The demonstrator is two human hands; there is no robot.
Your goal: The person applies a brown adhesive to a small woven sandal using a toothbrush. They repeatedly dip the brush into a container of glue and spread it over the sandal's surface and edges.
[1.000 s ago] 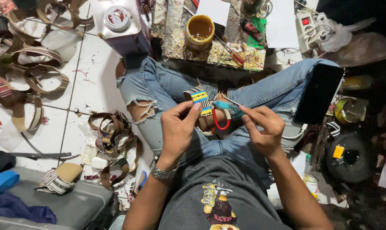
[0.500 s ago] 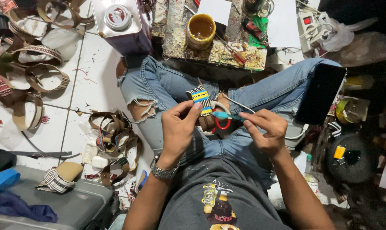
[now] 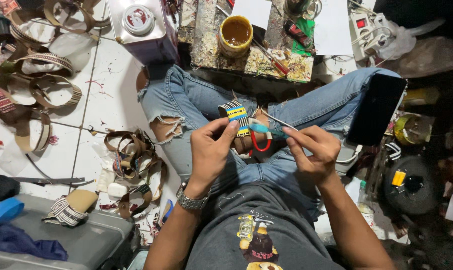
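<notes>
White floor tiles (image 3: 104,95), stained and scattered with scraps, spread to the left of a person sitting cross-legged in torn jeans. Loops of woven strap (image 3: 34,92) lie in a heap far left, and more brown straps (image 3: 131,165) are tangled near the left knee.

The left hand (image 3: 211,150) holds a short striped strap piece (image 3: 236,115) over the lap, thumb and fingers pinching its lower end so it stands upright. The right hand (image 3: 314,152) pinches a thin teal-handled tool (image 3: 266,130), its fingers pressed together around the handle. Compared with a second ago, the right hand sits a little lower and closer to the body, and the tool lies flatter, its tip now touching the strap piece just below the left thumb; the strap itself has hardly moved. So the work on the strap's edge looks to be under way rather than starting or ending. A red loop (image 3: 259,145) hangs just beneath both hands.

On the low, spattered desk (image 3: 266,62) at the far side stands an open yellow tin (image 3: 235,35) holding brown glue-like liquid. Left of it sits a square metal can (image 3: 139,25) with its round cap closed. Near left, a grey case (image 3: 86,240) lies shut, cloth on top.
</notes>
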